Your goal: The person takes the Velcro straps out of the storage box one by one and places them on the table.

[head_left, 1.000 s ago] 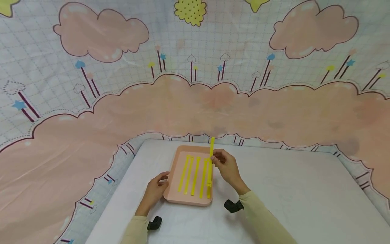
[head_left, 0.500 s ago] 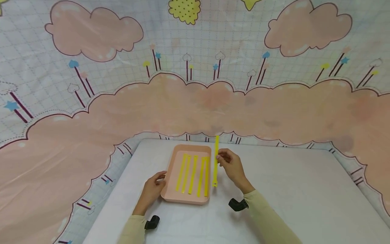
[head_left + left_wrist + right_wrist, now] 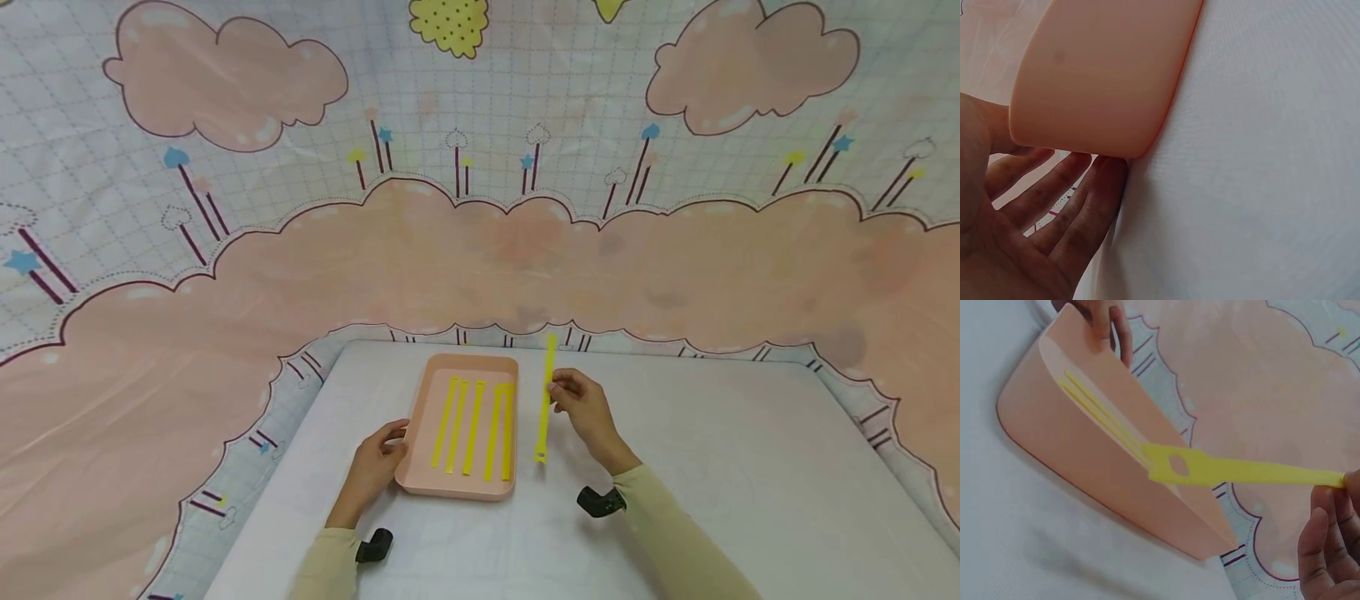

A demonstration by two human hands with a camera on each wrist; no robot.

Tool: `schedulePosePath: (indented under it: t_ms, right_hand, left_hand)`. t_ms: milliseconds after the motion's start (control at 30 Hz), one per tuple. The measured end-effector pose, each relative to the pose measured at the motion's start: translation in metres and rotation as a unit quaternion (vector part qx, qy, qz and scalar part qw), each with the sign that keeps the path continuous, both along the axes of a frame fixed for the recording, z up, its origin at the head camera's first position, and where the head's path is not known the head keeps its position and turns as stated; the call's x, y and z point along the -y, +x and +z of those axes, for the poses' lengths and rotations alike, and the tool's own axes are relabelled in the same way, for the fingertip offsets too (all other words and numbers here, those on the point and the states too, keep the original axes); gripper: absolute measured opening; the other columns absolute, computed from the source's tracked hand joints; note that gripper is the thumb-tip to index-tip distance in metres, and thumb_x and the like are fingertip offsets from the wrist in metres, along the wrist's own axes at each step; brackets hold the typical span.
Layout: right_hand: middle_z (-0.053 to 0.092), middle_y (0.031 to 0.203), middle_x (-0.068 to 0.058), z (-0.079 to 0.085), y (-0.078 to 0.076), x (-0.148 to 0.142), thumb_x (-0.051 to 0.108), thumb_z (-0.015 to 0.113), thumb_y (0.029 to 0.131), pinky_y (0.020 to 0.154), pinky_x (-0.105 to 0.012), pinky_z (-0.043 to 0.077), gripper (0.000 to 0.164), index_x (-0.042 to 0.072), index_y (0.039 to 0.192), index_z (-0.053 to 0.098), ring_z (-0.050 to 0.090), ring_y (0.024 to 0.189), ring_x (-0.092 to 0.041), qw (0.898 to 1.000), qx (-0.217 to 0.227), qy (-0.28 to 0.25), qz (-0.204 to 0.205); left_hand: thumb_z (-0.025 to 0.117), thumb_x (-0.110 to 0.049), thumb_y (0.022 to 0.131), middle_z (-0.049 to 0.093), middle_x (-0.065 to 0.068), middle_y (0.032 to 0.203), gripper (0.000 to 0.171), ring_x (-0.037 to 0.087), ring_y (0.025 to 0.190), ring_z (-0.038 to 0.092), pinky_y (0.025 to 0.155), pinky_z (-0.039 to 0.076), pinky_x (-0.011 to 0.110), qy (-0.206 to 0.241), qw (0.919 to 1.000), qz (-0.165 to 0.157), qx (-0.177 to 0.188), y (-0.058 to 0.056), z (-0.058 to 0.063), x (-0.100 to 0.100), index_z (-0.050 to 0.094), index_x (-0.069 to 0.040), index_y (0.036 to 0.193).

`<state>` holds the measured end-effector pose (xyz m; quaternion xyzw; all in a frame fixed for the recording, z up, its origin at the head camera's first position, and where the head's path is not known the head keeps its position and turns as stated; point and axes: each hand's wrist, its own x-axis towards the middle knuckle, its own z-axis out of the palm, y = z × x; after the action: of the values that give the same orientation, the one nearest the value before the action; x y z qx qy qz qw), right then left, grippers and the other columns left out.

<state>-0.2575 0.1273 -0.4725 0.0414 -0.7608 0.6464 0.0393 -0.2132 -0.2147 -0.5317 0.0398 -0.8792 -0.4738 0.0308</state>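
On the white tabletop, head view first: a peach tray lies flat, with five yellow strips running lengthwise inside, the rightmost just beside the wall. Left hand holds the tray's left side; right hand, well apart from it, pinches another yellow strip near-upright, just outside the tray's right edge. Black devices sit at both wrists, and behind it all hangs a backdrop printed with clouds and stars.

Over to the left wrist: thumb reaching past the rim, fingers against the outer wall, tray filling the upper frame.

Right wrist now: there's the held strip, pinched at one end, its wider head pierced by an oval hole and covering part of the tray's rim. Beyond it, some of the tray's strips show.
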Motion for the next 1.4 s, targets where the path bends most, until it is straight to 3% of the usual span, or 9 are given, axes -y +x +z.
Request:
schedulePosePath:
  t_ms: [233,400,700,1400]
  right_hand:
    - [0.065,0.093,-0.005,-0.002,0.002,-0.003,0.011,0.061,0.096,0.069,-0.025,0.053,0.023,-0.002,0.116,0.06,0.062,0.082,-0.013,0.997,0.081,-0.014,0.013]
    - [0.064,0.088,-0.004,-0.016,-0.003,-0.004,0.012,0.063,0.095,0.066,-0.025,0.052,0.022,-0.001,0.114,0.061,0.061,0.079,-0.015,0.996,0.093,0.006,0.019]
    - [0.066,0.085,-0.002,-0.026,-0.01,-0.005,0.009,0.062,0.094,0.058,-0.024,0.045,0.019,0.001,0.111,0.062,0.059,0.076,-0.015,0.99,0.135,0.03,0.025]
    - [0.063,0.081,-0.006,-0.051,-0.028,-0.003,0.012,0.064,0.093,0.052,-0.023,0.042,0.016,0.002,0.106,0.066,0.053,0.063,-0.013,0.984,0.135,0.115,0.02]
  left_hand:
    - [0.059,-0.009,0.093,0.063,0.017,0.128,0.044,0.031,0.105,0.066,0.08,0.056,0.037,-0.004,1.0,-0.003,0.0,0.001,0.001,0.0,0.057,-0.013,0.137]
    - [0.06,-0.01,0.093,0.063,0.018,0.128,0.043,0.031,0.105,0.066,0.08,0.056,0.037,-0.008,1.0,-0.001,-0.001,0.001,0.001,0.001,0.057,-0.013,0.137]
    - [0.059,-0.007,0.093,0.064,0.02,0.127,0.044,0.032,0.104,0.067,0.08,0.056,0.039,-0.007,1.0,-0.005,-0.005,0.002,0.005,0.0,0.057,-0.01,0.136]
    - [0.06,-0.008,0.093,0.065,0.019,0.126,0.043,0.031,0.104,0.067,0.08,0.056,0.038,-0.002,1.0,0.0,0.003,0.002,0.005,0.0,0.058,-0.011,0.136]
